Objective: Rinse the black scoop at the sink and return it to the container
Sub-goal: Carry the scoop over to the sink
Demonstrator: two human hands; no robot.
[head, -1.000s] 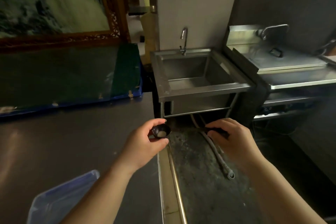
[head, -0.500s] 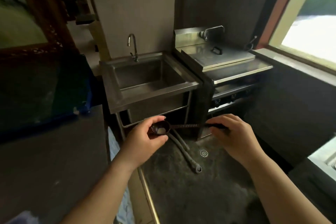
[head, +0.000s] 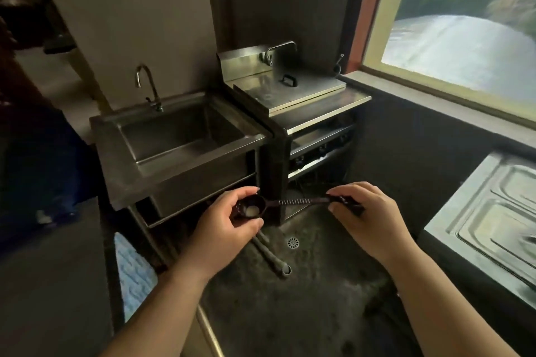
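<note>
While I carry it: black scoop (head: 290, 202) level at centre frame, held at both ends.
Left hand (head: 226, 229): fingers curled round the bowl, thumb under it; a pale lump sits inside.
Right hand (head: 368, 217): fingertips pinching the handle end.
Sink (head: 179, 151): left of centre, above my hands, tap (head: 146, 84) at its back; no water visible.
Doing it well: I'd keep the bowl level until over the basin.
Container: not in view.

Brushed steel sink (head: 185, 166); glossy black plastic scoop (head: 293, 202); rough floor (head: 304, 313).
</note>
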